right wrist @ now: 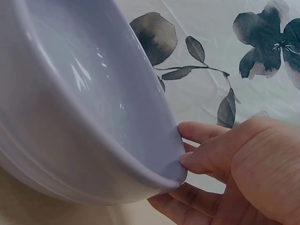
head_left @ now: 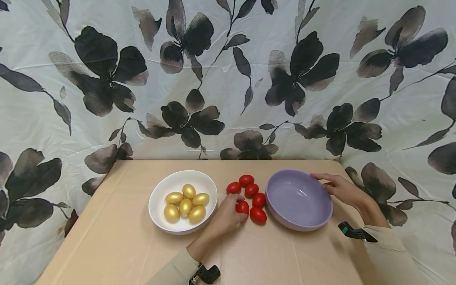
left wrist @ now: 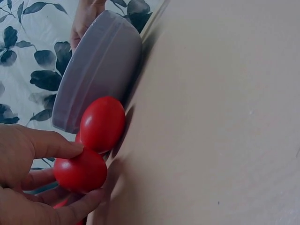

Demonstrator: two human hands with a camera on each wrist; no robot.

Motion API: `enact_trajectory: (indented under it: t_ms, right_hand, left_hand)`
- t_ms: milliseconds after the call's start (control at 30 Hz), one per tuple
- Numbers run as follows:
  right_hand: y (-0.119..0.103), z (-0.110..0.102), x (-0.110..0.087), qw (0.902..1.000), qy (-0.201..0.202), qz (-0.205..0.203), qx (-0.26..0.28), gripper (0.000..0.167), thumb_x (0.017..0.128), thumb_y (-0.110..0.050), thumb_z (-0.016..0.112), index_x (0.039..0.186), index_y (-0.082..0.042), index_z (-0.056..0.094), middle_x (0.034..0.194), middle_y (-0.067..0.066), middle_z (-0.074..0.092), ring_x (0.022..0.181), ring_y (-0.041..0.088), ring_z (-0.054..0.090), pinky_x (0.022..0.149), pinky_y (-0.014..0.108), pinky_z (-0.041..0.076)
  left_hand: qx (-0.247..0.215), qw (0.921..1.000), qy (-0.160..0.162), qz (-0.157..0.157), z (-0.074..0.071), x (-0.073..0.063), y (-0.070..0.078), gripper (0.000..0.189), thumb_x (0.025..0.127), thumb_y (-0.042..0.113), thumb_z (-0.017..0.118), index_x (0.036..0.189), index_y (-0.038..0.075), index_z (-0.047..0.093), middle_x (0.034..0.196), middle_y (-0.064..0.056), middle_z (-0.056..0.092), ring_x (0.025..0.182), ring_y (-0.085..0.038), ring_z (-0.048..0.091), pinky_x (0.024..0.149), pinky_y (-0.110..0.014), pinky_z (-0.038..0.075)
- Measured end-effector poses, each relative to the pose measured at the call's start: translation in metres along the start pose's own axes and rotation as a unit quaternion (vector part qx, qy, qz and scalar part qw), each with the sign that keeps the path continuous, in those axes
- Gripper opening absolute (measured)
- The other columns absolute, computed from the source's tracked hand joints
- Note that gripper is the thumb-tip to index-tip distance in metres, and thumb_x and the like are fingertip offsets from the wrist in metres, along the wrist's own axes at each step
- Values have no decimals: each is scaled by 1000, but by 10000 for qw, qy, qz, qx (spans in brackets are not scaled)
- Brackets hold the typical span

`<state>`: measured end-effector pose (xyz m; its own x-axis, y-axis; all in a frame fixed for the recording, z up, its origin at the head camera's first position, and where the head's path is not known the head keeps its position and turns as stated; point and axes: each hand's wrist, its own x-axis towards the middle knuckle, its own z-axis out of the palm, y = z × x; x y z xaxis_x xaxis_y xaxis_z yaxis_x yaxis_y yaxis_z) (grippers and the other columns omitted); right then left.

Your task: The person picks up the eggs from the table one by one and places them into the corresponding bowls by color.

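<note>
The left hand (head_left: 227, 214) is clamping its fingers on a red egg (left wrist: 83, 171); the right hand's (head_left: 343, 190) are gripping the purple bowl (head_left: 299, 198) at two o'clock.

Left hand (left wrist: 33, 173) cut off by left wrist view's left edge, held red egg (left wrist: 82, 172) partly covered by its fingers (left wrist: 86, 205), purple bowl (right wrist: 103, 108) cropped left and top in right wrist view, right hand (right wrist: 243, 173) cropped at right there, left sleeve (head_left: 174, 269) clipped by head view's bottom edge
</note>
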<state>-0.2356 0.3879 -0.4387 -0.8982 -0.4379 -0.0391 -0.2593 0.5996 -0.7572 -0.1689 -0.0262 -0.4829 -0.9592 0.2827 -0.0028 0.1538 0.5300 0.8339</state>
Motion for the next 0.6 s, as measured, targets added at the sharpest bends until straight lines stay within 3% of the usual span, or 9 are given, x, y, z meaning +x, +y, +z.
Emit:
enact_trajectory:
  t_ms: [600]
  right_hand:
    - [2, -3, 0, 10000, -66, -52, 53, 54, 97, 12, 41, 150, 0, 45, 152, 32, 41, 124, 55, 55, 88, 26, 56]
  left_hand:
    - [-73, 9991, -68, 420, -12, -3, 14, 48, 86, 10, 77, 132, 5, 63, 132, -9, 59, 122, -28, 54, 98, -41, 53]
